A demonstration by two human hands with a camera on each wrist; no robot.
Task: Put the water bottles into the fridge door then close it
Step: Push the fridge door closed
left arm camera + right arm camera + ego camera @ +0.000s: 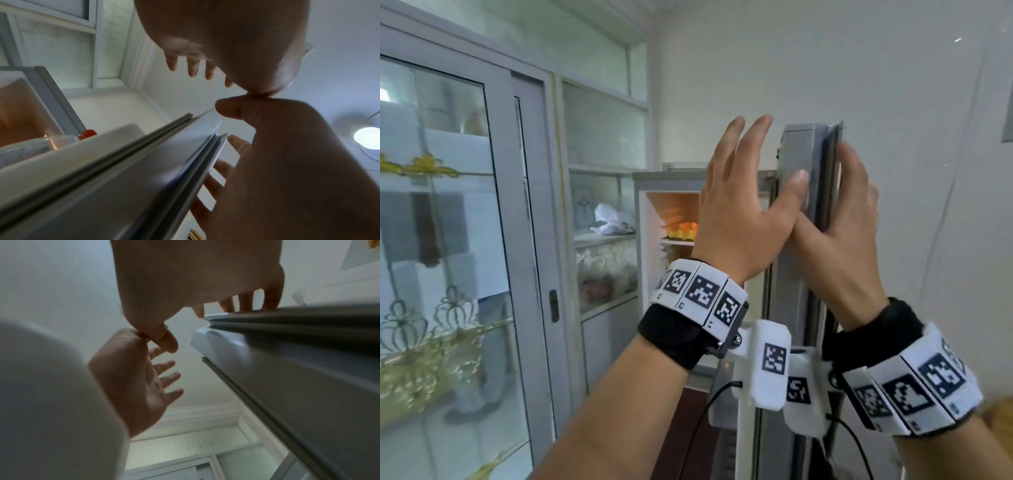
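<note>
The grey fridge door (801, 150) stands edge-on to me, swung out from the lit fridge compartment (674, 212). My left hand (743, 192) is raised beside its inner side, fingers spread and straight, with the thumb touching the door's edge. My right hand (854, 205) lies flat against the door's outer face, fingers straight. A clear water bottle (30, 149) with a red cap (87, 134) sits in the door's shelf. In the left wrist view the door (127, 178) runs diagonally with the right hand (287, 162) behind it. In the right wrist view the left hand (133, 378) is open beside the door (298, 386).
A glass-fronted cabinet (448, 240) fills the left side, with shelves and a white plastic bag (613, 219) behind it. Orange-yellow items (681, 233) sit on a fridge shelf. A plain wall (928, 171) is close on the right. A round ceiling lamp (368, 138) glows overhead.
</note>
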